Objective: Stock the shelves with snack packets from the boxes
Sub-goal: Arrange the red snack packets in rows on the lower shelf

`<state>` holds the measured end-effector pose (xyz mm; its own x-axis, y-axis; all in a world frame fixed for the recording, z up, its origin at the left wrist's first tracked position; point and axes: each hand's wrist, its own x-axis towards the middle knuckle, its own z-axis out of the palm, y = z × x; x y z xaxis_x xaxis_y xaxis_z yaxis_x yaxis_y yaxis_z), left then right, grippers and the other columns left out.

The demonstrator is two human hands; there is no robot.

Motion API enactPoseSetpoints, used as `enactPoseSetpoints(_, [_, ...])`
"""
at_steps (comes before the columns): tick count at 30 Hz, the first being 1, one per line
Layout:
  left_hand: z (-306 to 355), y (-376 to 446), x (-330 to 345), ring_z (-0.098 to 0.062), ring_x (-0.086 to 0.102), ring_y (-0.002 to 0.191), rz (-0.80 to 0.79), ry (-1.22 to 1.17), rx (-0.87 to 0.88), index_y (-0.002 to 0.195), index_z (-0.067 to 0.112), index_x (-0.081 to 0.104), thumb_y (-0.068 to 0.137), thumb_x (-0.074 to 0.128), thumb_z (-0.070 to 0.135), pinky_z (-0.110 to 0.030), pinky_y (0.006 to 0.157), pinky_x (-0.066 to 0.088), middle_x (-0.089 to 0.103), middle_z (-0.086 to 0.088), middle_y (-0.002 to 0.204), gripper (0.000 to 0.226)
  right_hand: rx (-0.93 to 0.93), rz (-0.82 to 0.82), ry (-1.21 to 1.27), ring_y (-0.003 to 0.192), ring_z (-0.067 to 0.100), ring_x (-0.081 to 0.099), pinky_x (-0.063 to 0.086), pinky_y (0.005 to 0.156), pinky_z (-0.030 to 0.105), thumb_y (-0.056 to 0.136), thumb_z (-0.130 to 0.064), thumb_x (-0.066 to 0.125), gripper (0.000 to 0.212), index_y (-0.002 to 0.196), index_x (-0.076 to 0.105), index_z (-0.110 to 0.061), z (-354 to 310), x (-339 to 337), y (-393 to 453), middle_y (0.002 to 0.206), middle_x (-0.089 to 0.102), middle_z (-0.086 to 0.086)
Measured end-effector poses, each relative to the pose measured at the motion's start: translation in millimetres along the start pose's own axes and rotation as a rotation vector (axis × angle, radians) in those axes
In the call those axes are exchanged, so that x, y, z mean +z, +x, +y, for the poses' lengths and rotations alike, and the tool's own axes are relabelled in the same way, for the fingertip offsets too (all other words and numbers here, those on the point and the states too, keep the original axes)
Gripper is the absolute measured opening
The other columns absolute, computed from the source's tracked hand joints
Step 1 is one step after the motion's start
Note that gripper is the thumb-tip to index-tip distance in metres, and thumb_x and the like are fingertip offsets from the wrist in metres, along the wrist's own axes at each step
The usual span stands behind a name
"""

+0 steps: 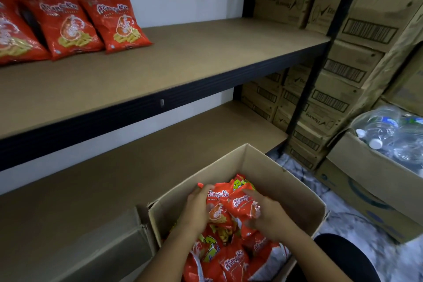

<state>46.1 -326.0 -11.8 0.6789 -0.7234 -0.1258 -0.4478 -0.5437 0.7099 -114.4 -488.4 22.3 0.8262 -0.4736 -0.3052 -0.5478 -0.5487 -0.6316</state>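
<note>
Left hand: forearm extended forward from lower frame, fingers curled round a red packet from its left side. Right hand: forearm angled in from lower right, fingers curled over a second packet. Hands held near together, wrists roughly level

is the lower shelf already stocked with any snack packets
No, the lower shelf shows only bare board; the red packets stand on the upper shelf.

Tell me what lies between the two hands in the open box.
In the head view, red snack packets fill the gap: the left hand and right hand press on them from either side, inside the cardboard box.
</note>
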Motion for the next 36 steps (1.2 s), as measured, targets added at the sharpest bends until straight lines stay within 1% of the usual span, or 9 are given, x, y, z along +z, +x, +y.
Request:
enactPoseSetpoints(2, [10,-4,-15,-0.003,0.055,0.114,0.022,-0.029,0.05,0.132,0.035,0.053,0.096,0.061,0.009,-0.008,0.089,0.046,0.054,0.009,0.131,0.046,-0.081,0.068,0.069,0.111,0.007,0.06,0.046,0.091,0.014,0.075,-0.025,0.08,0.084,0.139,0.035,-0.055,-3,-17,-8,0.129,0.06,-0.005])
enactPoseSetpoints(4, [23,-10,-37,-0.004,0.053,0.118,0.053,-0.024,0.099,0.135,0.037,0.051,0.097,0.061,0.012,-0.02,0.099,0.048,0.051,0.009,0.134,0.046,-0.169,0.121,0.134,0.109,0.002,0.061,0.051,0.094,0.024,0.076,-0.028,0.082,0.084,0.134,0.034,-0.065,-12,-33,-16,0.126,0.06,-0.011])
enactPoseSetpoints(6, [36,-20,-64,-0.006,0.049,0.121,0.104,0.005,0.15,0.138,0.037,0.048,0.099,0.059,0.017,-0.023,0.103,0.046,0.048,0.01,0.133,0.045,-0.261,0.138,0.184,0.111,0.003,0.061,0.054,0.094,0.033,0.079,-0.033,0.082,0.081,0.137,0.034,-0.063,-27,-47,-24,0.13,0.057,-0.015])
enactPoseSetpoints(11, [69,-64,-138,-0.001,0.044,0.123,0.203,0.06,0.24,0.14,0.046,0.039,0.1,0.054,0.039,-0.028,0.098,0.052,0.04,0.021,0.131,0.043,-0.44,0.154,0.288,0.12,0.008,0.057,0.057,0.089,0.034,0.073,-0.05,0.083,0.084,0.143,0.035,-0.054,-82,-74,-43,0.14,0.046,-0.018])
enactPoseSetpoints(16, [98,-116,-212,0.005,0.043,0.125,0.359,0.077,0.321,0.138,0.05,0.039,0.095,0.053,0.048,-0.021,0.089,0.056,0.038,0.029,0.129,0.045,-0.626,0.236,0.371,0.114,0.008,0.061,0.06,0.079,0.031,0.072,-0.029,0.087,0.086,0.142,0.04,-0.046,-147,-86,-57,0.133,0.053,-0.014])
enactPoseSetpoints(20, [110,-150,-262,0.0,0.05,0.122,0.553,0.12,0.366,0.135,0.052,0.044,0.094,0.055,0.046,-0.021,0.086,0.056,0.046,0.026,0.125,0.043,-0.779,0.244,0.382,0.119,0.011,0.058,0.059,0.083,0.036,0.07,-0.032,0.087,0.089,0.144,0.038,-0.044,-203,-91,-59,0.138,0.049,-0.014])
enactPoseSetpoints(25, [110,-181,-313,-0.003,0.057,0.116,0.741,0.137,0.364,0.132,0.047,0.05,0.091,0.058,0.044,-0.024,0.083,0.058,0.05,0.023,0.12,0.042,-0.919,0.262,0.369,0.12,0.0,0.053,0.059,0.083,0.029,0.065,-0.046,0.083,0.084,0.136,0.039,-0.053,-275,-86,-56,0.131,0.044,-0.031])
enactPoseSetpoints(30, [95,-192,-355,0.005,0.057,0.105,0.933,0.239,0.276,0.129,0.043,0.051,0.078,0.076,0.049,-0.014,0.078,0.054,0.049,0.025,0.118,0.057,-1.017,0.303,0.324,0.12,-0.003,0.05,0.055,0.086,0.023,0.07,-0.049,0.081,0.081,0.138,0.037,-0.052,-344,-66,-45,0.131,0.04,-0.032])
enactPoseSetpoints(36, [48,-175,-413,-0.013,0.056,0.115,0.973,0.211,0.129,0.131,0.039,0.05,0.078,0.082,0.036,-0.035,0.09,0.058,0.046,0.008,0.124,0.061,-0.981,0.313,0.255,0.112,-0.001,0.046,0.037,0.078,0.004,0.078,-0.04,0.081,0.079,0.139,0.032,-0.048,-418,-33,-14,0.133,0.039,-0.012])
